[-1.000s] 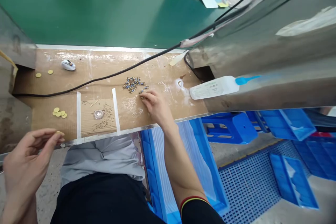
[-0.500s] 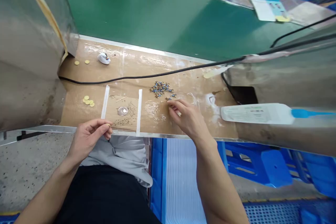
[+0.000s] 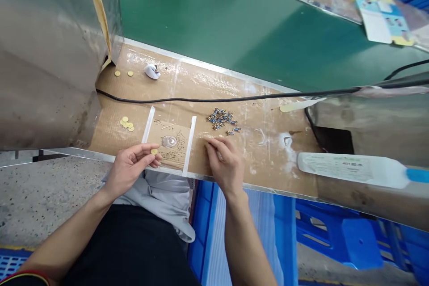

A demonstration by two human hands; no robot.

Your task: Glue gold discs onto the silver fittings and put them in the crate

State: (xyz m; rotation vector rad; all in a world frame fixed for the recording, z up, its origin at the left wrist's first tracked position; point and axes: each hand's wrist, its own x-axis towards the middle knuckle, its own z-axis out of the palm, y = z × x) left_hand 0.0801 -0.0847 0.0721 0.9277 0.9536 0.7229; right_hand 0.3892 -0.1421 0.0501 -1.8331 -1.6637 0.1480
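**A:** What's closest to the wearer?

**B:** The left hand (image 3: 129,170), closed in a pinch, its thumb and fingertips gripping a small flat gold disc (image 3: 153,152) just over the bench edge. The disc is round, so it has no long axis; its face tilts up toward the camera.

**A:** And the right hand?

**B:** The right hand (image 3: 225,161) hovers over the brown cardboard bench top (image 3: 264,116), its fingertips (image 3: 210,142) drawn together. They hide whatever might be there, so I can't tell if it holds anything.

**A:** How much looks done?

**B:** Hard to judge. Beyond the left hand lies a small cluster of flat gold discs (image 3: 125,123). Ahead of the right hand sits a loose heap of blue-and-gold metal charms (image 3: 221,118), with two more charms (image 3: 233,131) just apart. None is visibly joined to a disc.

**A:** Farther off?

**B:** A black cable (image 3: 208,99), two loose gold discs (image 3: 123,73), a small white rounded object (image 3: 152,71), then a green conveyor belt (image 3: 214,27).
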